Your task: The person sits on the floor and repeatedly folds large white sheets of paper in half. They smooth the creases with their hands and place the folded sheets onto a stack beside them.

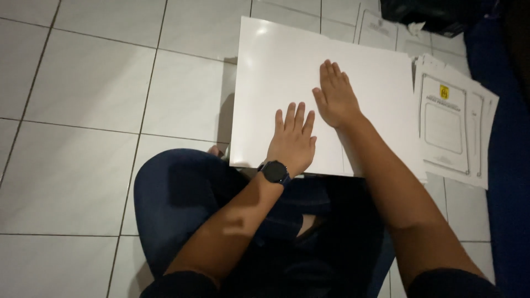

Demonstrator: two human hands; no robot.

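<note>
A large glossy white sheet (276,72) lies on the floor in front of my crossed legs. My left hand (292,140), with a black watch on its wrist, rests flat on the sheet's near part, fingers together. My right hand (335,96) lies flat on the sheet a little farther out and to the right, palm down. Neither hand holds anything.
A stack of printed white pages (450,127) with black frames and a small yellow mark sits to the right of the sheet, more pages (378,27) behind it. A dark bag (436,14) sits at the top right, blue fabric (510,138) along the right edge. White floor tiles (83,110) lie to the left.
</note>
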